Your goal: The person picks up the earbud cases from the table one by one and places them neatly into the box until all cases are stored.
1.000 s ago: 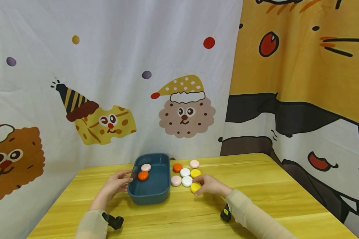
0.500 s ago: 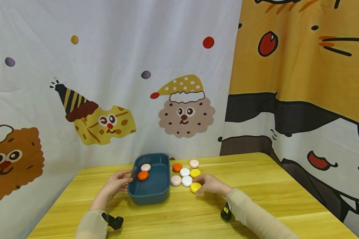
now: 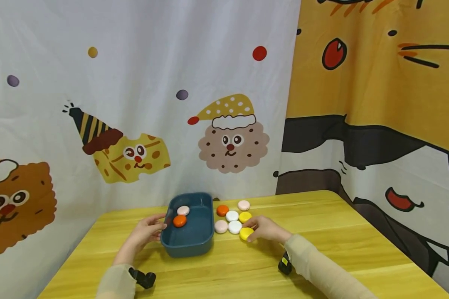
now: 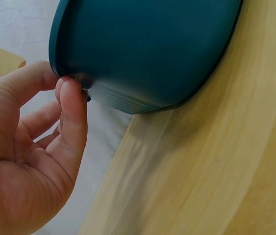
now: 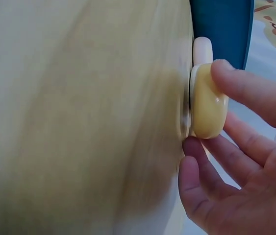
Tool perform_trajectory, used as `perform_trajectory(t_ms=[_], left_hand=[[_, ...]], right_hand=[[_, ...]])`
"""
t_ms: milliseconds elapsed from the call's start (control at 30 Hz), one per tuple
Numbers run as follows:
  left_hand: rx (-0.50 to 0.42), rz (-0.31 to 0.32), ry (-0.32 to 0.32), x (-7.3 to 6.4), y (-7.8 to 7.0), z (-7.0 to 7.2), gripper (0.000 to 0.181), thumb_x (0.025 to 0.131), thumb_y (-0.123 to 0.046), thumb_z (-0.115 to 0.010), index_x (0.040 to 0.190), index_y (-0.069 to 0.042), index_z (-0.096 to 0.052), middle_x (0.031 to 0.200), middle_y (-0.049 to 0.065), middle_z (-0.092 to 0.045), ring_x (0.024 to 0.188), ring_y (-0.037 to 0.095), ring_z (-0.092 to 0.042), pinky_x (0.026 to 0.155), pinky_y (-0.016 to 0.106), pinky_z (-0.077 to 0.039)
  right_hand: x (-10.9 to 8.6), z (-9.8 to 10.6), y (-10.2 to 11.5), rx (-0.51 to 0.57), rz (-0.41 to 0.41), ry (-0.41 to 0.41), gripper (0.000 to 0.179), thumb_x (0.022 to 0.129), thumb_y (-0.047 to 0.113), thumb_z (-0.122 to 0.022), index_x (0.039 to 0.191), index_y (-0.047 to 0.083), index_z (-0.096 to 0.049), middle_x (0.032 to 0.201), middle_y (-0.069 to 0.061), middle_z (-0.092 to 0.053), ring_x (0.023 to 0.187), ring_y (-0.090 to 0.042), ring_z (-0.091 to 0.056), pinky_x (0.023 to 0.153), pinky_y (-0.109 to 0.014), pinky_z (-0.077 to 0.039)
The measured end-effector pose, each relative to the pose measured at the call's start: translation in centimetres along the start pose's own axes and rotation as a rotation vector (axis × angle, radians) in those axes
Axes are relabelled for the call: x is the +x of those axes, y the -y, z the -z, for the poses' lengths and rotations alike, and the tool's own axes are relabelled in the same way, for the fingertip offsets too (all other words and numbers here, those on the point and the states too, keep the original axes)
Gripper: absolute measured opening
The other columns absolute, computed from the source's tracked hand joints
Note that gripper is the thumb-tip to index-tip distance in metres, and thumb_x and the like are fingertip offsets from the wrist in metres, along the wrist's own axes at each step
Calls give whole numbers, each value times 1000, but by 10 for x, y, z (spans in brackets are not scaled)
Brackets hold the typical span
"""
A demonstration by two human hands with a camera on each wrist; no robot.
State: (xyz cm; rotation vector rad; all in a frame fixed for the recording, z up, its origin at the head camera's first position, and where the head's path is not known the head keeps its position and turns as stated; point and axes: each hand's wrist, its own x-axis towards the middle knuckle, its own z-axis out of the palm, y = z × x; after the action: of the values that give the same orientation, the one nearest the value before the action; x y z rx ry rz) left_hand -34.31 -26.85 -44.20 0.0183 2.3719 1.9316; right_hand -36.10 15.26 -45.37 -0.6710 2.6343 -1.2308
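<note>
A dark blue plastic bin (image 3: 194,232) rests on the table. An orange disc (image 3: 179,221) and a pale pink disc (image 3: 183,210) lie inside it. My left hand (image 3: 146,232) pinches the bin's left edge; the left wrist view shows thumb and finger at the rim of the bin (image 4: 142,49). To the right of the bin, my right hand (image 3: 267,230) holds the nearest yellow disc (image 3: 245,234) between its digits. Seen from the right wrist, this glossy, rounded yellow disc (image 5: 209,107) stays low at the tabletop, a digit of the right hand (image 5: 240,186) against one end.
Beside the bin lie another orange disc (image 3: 222,210), a second yellow disc (image 3: 245,216), two white discs (image 3: 235,226) and two pale pink discs (image 3: 221,226). A curtain (image 3: 134,83) printed with cartoons hangs behind the wooden table (image 3: 224,274).
The thumb of my right hand has shifted slightly rightward along the yellow disc's near side. The head view has moved a little. My left hand and the bin stay in place.
</note>
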Motion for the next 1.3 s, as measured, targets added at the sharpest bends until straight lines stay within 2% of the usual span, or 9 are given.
perform_trajectory(t_ms=[100,367,600,800,967,1100,1300], left_hand=[[-5,3,-17,-1,1,-1,56,90,-7,-64,141,5,-44,108,22,-59,65,18,-56,59,29,-53],[7,-6,-11,-4,4,1,57,91,-7,-63,142,6,-42,114,24,-58,66,18,-57,60,29,-53],[-1,-1,-35,-7,5,1,56,91,-7,-63,142,5,-44,115,24,-59,67,19,-57,59,29,-53],[-5,11,-39,-6,8,-3,55,91,-8,-64,141,4,-44,112,20,-60,66,19,-57,59,30,-53],[-5,13,-41,-5,6,-3,55,91,-7,-63,141,5,-44,113,23,-59,65,19,-57,58,29,-53],[4,6,-41,-4,2,-3,55,91,-6,-62,141,5,-44,113,24,-59,65,19,-57,59,30,-53],[17,3,-32,-1,-2,-4,56,90,-7,-63,141,5,-44,114,26,-58,65,18,-57,58,29,-53]], right_hand=[[0,2,-1,-9,4,-7,42,71,9,-84,110,6,-71,108,-5,-67,98,-25,-61,86,-42,-50],[0,11,6,-9,-46,-60,47,70,12,-84,115,8,-70,112,-7,-66,99,-26,-61,85,-41,-50],[1,30,19,28,59,-56,48,73,8,-82,118,-3,-66,114,-12,-66,97,-27,-62,85,-41,-51],[-1,44,28,16,45,-43,47,75,11,-81,119,1,-67,114,-11,-66,97,-25,-62,82,-38,-52],[2,52,38,2,32,-51,48,76,13,-81,120,3,-67,116,-12,-65,99,-27,-61,83,-40,-52],[6,59,45,-25,54,-52,47,76,15,-82,120,5,-67,118,-13,-65,101,-31,-61,84,-41,-52],[11,64,46,-8,63,-43,50,77,16,-82,122,0,-66,119,-14,-65,104,-34,-61,85,-41,-52]])
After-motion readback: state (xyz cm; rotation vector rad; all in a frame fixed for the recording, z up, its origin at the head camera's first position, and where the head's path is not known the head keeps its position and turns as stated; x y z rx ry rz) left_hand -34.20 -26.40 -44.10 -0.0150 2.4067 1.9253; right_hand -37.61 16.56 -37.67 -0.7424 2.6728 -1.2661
